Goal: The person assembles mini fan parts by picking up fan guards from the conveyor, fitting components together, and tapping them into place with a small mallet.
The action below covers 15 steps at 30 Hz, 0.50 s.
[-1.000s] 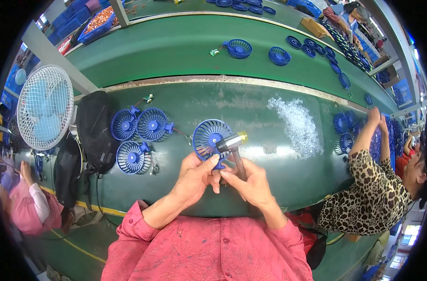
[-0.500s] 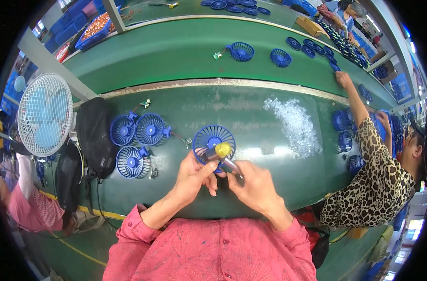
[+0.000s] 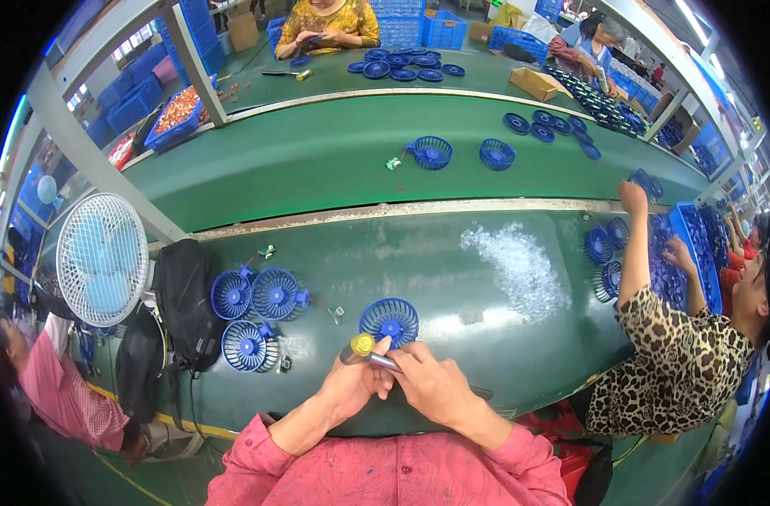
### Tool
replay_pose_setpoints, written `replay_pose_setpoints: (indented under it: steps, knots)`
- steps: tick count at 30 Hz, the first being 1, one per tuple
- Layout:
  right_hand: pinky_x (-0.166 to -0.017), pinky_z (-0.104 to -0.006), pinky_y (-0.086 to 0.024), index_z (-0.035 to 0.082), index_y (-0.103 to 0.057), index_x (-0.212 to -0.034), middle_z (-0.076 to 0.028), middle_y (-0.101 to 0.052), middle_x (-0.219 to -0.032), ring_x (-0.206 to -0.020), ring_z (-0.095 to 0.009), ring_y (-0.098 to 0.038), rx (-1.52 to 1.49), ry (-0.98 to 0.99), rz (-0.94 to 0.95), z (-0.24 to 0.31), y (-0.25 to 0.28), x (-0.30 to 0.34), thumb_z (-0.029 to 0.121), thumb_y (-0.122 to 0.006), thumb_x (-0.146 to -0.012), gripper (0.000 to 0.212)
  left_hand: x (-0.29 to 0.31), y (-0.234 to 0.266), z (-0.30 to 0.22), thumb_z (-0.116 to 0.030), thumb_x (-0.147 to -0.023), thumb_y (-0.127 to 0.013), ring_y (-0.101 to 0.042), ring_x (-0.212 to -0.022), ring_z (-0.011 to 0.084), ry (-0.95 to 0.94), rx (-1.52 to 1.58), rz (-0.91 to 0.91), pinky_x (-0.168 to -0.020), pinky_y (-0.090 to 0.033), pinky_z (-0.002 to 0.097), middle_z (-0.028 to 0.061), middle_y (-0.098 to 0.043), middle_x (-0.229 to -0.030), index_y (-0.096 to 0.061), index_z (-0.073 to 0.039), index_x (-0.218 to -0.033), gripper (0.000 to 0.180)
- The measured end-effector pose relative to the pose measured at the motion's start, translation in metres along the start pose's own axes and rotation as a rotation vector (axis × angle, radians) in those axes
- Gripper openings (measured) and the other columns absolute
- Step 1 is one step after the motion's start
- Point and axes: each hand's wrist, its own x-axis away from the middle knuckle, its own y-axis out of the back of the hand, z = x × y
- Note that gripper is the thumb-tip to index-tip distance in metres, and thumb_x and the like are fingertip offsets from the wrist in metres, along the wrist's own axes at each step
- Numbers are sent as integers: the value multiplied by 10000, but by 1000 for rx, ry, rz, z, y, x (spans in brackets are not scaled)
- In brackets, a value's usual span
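Note:
In front of me on the green bench is a round blue plastic fan cage with a hub in its middle. My left hand is closed, thumb and fingers pinched at the cage's near edge; part of the grip is hidden. The fingers of my right hand wrap round the metal handle of a small hammer. Its yellow-faced head is tilted up above my left hand, apart from the cage. To the left lie several similar blue fan cages, with small green circuit boards on wires.
Clear plastic bits lie spread on the bench's right. A white desk fan and black bag stand left. Beyond a ledge, a green conveyor carries blue fan parts. At right, a co-worker's arm reaches toward the conveyor.
The view has tilted up, showing more of the far side. The hammer head has moved from over the cage's hub back toward me and left. The cage stays in place on the bench.

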Motion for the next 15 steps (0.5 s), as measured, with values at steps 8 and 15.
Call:
replay_pose_setpoints:
  steps: [8, 15]
  knots:
    - [-547, -305, -482, 1, -682, -876, -88, -630, -749, -611, -194, -605, -242, -62, -312, -12, 11, -10, 81, -738, -823, 111, 17, 0, -9, -293, -993, -541, -652, -691, 184, -20, -42, 150, -560, -552, 290, 184, -680, -1001, -548, 27, -1157, 360]
    - [-359, -236, -290, -17, -675, -873, -11, -569, -586, -421, -44, -454, -951, -692, -172, -43, 12, -20, 151, -718, -887, 175, 26, -8, 9, -125, -802, -744, -620, -831, 237, -1068, -1346, -67, -732, -498, 344, 101, -615, -1037, -631, -45, -1079, 309]
